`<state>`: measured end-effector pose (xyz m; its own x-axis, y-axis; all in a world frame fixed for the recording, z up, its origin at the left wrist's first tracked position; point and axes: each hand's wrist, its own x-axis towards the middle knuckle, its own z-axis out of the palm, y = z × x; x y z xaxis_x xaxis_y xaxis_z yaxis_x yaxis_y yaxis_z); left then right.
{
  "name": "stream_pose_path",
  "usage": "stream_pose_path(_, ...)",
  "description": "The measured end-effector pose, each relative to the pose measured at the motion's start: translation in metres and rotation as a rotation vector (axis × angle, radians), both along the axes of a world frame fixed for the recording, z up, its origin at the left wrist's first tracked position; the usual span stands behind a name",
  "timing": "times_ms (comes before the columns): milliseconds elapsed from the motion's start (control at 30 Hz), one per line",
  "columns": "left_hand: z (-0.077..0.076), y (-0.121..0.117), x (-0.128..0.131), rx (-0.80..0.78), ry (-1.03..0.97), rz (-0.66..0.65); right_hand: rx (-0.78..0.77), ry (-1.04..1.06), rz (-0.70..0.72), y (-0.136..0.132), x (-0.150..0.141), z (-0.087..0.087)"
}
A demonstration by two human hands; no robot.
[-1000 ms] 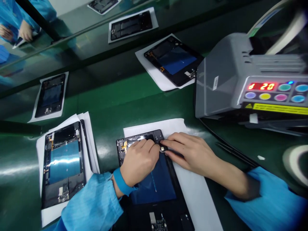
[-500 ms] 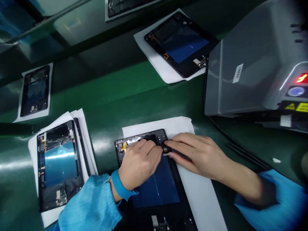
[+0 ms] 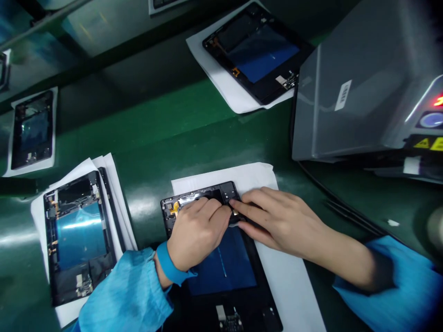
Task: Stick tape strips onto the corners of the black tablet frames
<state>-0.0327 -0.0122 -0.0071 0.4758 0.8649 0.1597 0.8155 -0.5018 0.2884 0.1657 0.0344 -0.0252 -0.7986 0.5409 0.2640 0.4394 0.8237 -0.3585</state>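
Observation:
An opened tablet (image 3: 238, 272) with a blue inner panel lies on white paper (image 3: 290, 276) in front of me. Over its upper part, my left hand (image 3: 199, 230) is closed, fingers curled down; what its fingertips pinch is hidden. My right hand (image 3: 277, 216) comes in from the right, its thumb and forefinger close together at the tablet's upper right edge. A small part sits by those fingertips, too small to name. A yellow-orange flex cable (image 3: 175, 208) shows left of my left hand. A blue wrist strap (image 3: 171, 265) circles my left wrist.
Another opened tablet (image 3: 78, 240) rests on stacked paper at left. More lie on paper: one tablet (image 3: 32, 129) at far left, one tablet (image 3: 256, 55) at the back. A grey machine (image 3: 346, 92) with a red display stands at right, a black cable (image 3: 332, 198) below it.
The view has shifted slightly, so the scene sits a little further left and up. Both hands stay at the same spot on the tablet, with the right fingers moved slightly.

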Motion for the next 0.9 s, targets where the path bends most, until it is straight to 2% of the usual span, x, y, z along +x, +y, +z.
stream_pose_path(300, -0.0022, -0.0013, -0.0001, 0.000, -0.023, 0.012, 0.035, 0.060, -0.011, -0.0036, 0.0024, -0.0070)
stream_pose_path(633, -0.0031, -0.0003, 0.0002, -0.045, -0.093, -0.006, -0.040, 0.039, -0.010, -0.0022, 0.0037, -0.0054)
stream_pose_path(900, -0.0036, -0.0005, 0.0015, -0.067, -0.129, -0.003, -0.073, 0.199, -0.010, 0.0026, 0.0062, -0.0095)
